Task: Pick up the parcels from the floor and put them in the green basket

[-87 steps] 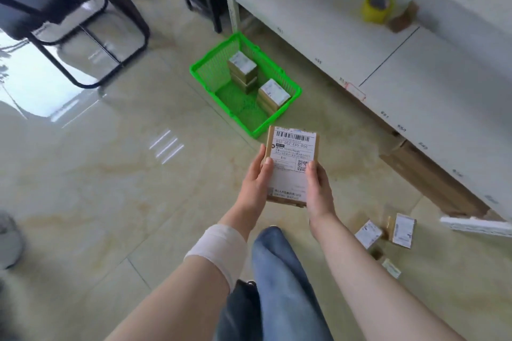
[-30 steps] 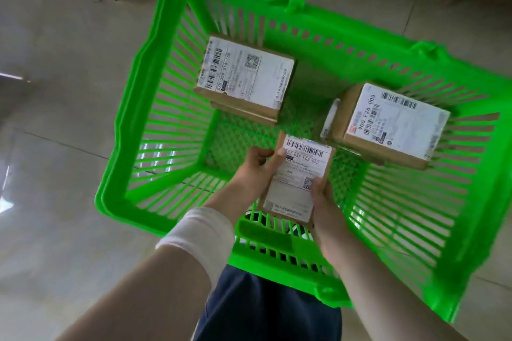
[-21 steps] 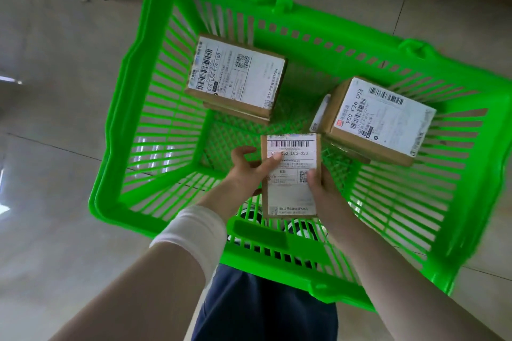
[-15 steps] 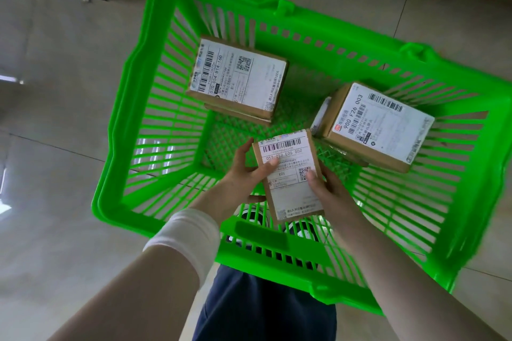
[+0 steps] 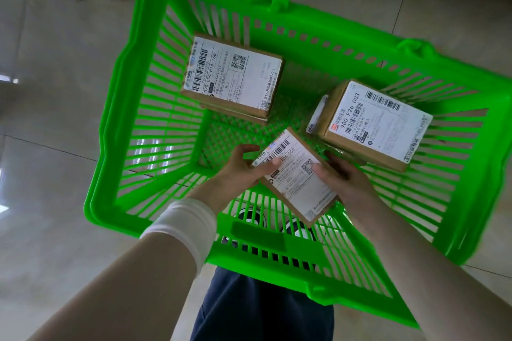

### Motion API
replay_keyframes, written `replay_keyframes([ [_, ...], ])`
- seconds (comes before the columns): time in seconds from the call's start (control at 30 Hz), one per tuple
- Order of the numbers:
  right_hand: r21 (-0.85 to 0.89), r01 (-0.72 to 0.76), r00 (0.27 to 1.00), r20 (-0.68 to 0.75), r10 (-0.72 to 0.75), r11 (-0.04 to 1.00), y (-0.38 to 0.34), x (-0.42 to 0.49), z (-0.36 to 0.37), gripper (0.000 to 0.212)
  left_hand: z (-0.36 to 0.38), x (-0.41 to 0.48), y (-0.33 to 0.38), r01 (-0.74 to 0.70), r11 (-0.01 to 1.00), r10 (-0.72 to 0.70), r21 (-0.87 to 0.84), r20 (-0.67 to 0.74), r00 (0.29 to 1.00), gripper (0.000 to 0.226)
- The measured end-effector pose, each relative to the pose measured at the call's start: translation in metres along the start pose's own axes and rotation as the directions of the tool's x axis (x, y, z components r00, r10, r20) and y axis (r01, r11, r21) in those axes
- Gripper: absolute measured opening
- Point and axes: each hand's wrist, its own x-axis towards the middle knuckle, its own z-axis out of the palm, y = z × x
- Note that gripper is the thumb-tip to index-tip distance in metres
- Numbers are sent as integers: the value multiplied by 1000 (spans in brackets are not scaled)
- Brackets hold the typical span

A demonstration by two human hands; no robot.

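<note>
Slanting from upper left to lower right, the parcel [image 5: 295, 174] you hold lies label up inside the green basket [image 5: 133, 108], above its near wall. Bare mesh floor lies open beyond it, between the two labelled boxes [image 5: 232, 75] [image 5: 374, 124]. Your left hand [image 5: 241, 169] clasps its left edge, your right hand [image 5: 343, 180] its right edge.

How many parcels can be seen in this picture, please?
3. One lies at the far left inside the green basket, atop something partly hidden; one at the right; one held by both hands. More may be hidden underneath.
</note>
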Motion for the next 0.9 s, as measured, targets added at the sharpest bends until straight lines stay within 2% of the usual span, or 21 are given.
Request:
replay_keyframes([
  [0.07, 119, -15, 996, -89, 26, 993, 5, -2, -2, 66, 6, 0, -2, 18, 999, -18, -46, 12, 1000, 57],
  [0.17, 154, -104, 980, -152, 128, 983, 18, -11, 0, 46, 19, 3, -10, 44, 999, -43, -32, 19, 999, 49],
  [0.23, 199, -167, 961, -185, 204, 966, 27, -15, 1, 39, 28, 7, -16, 52, 998, -52, 30, -1, 999, 57],
  [0.3, 229, -186, 949, -210, 235, 955, 34, -18, 0, 37, 35, 11, -18, 51, 981, -55, 188, 15, 998, 57],
  [0.4, 188, -194, 935, -260, 240, 963, 42, -18, -6, 33, 42, 19, -21, 39, 912, -74, 408, 72, 995, 46],
  [0.53, 187, -201, 918, -308, 251, 962, 48, -12, -17, 35, 53, 28, -23, -35, 837, -40, 546, 125, 991, 38],
  [0.77, 59, -231, 908, -345, 237, 971, 55, 4, -20, 33, 71, 35, -38, 24, 812, -70, 584, 55, 996, 34],
  [0.9, -55, -242, 898, -391, 202, 969, 54, 9, -20, 33, 74, 35, -41, 62, 846, -103, 529, 47, 994, 37],
])
